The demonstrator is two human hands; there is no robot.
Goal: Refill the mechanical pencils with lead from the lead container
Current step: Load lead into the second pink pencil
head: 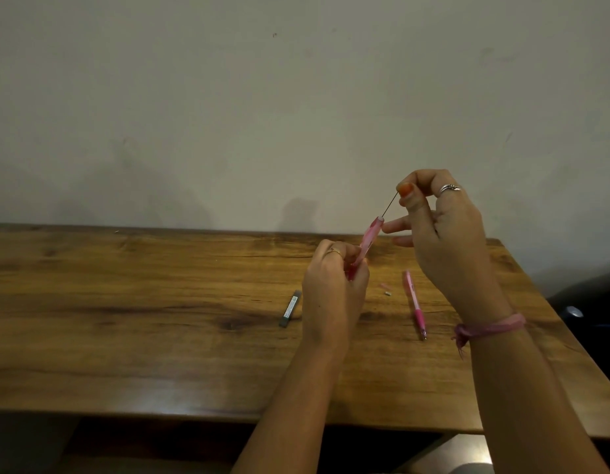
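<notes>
surface: wooden table against a plain wall, dim light
lead container: flat on table, just left of my left hand, untouched
left hand: closed around lower barrel of pink pencil, open end tilted up and right
lead: thin stick, long axis in line with barrel, lower tip at the pencil's opening
right hand: thumb and forefinger pinching lead's top, up-right of opening
next: judged push down-left along axis
second pencil: on table under my right hand

The person is wearing a silver ring and a frayed pink wristband on the right hand, a gold ring on the left hand; forearms bare.
</notes>
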